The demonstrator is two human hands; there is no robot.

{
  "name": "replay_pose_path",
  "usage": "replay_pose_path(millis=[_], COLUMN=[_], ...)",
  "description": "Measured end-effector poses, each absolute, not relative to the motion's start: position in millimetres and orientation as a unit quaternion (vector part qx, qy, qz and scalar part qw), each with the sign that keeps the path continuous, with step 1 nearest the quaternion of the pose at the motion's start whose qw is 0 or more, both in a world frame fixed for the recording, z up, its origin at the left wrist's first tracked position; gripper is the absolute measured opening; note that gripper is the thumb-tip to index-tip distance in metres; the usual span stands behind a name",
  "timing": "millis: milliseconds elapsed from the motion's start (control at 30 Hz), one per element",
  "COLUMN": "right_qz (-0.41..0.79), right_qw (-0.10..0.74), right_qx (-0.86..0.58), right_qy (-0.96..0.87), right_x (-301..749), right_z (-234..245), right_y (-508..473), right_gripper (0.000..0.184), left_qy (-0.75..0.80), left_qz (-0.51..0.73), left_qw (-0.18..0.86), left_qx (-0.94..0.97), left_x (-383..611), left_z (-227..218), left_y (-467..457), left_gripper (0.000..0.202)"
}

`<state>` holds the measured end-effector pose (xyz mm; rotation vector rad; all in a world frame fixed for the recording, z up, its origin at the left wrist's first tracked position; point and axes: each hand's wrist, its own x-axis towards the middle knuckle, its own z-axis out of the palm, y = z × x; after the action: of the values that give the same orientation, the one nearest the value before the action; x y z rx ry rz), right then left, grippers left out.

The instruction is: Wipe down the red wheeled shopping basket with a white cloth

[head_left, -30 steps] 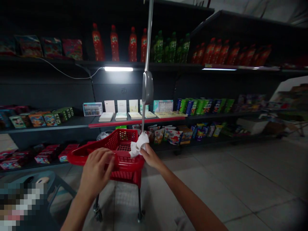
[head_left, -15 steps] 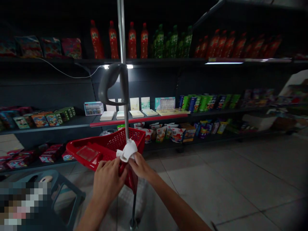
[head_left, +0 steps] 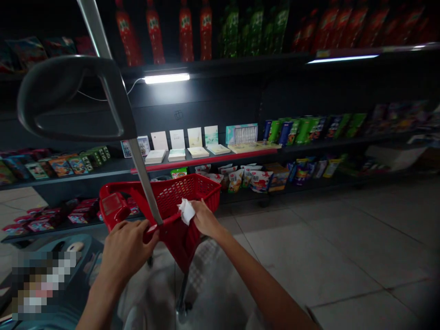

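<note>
A red plastic shopping basket cart (head_left: 182, 236) stands in front of me, its perforated basket tilted toward the right. My left hand (head_left: 129, 245) grips the cart's near rim, left of the metal pole (head_left: 143, 174). In my right hand (head_left: 206, 219) is a crumpled white tissue (head_left: 186, 211), pinched at the basket's near rim right of the pole. A grey loop handle (head_left: 77, 98) is fixed on the pole, above and left of both hands.
Dark shelves carry red bottles (head_left: 186, 34), green bottles (head_left: 254, 32), notebooks (head_left: 177, 155) and snack bags (head_left: 261, 180). A blue-grey plastic stool (head_left: 85, 250) stands at lower left. Grey floor tiles (head_left: 275, 243) extend to the right.
The cart's pole and handle have tilted left and come nearer. My left hand has shifted left along the rim, while my right hand with the tissue has moved slightly right and up, apart from it.
</note>
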<state>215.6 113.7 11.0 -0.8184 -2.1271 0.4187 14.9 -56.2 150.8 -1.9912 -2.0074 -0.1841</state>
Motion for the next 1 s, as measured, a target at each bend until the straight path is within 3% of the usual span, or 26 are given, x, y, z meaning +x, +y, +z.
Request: replay_pose_path(millis=[267,367,633,800,1000], right_qz=[0.137,0.152,0.144,0.112,0.102], right_qw=[0.419,0.414,0.390,0.413,0.440], right_qx=[-0.231,-0.228,-0.417,-0.481,-0.342], right_qy=[-0.867,-0.868,-0.808,-0.765,-0.824], right_x=[184.8,183.7,263.4,256.7,173.1], right_z=[43.1,41.5,-10.5,-10.7,12.5], right_y=[43.0,46.6,156.7,155.0,79.6], right_gripper=[0.067,0.062,0.046,0.038,0.049], left_qy=[-0.759,-0.761,-0.737,-0.711,-0.695], left_qz=[-0.011,-0.011,-0.049,-0.070,-0.087], left_qw=[0.146,0.147,0.202,0.240,0.249], left_qx=[-0.634,-0.632,-0.643,-0.657,-0.669], left_x=[19.4,11.6,-21.9,-38.1,-47.3], left_z=[141.2,145.5,137.5,131.3,126.5], left_y=[-48.0,-48.0,-43.9,-33.3,-18.7], left_gripper=[0.055,0.059,0.061,0.061,0.059])
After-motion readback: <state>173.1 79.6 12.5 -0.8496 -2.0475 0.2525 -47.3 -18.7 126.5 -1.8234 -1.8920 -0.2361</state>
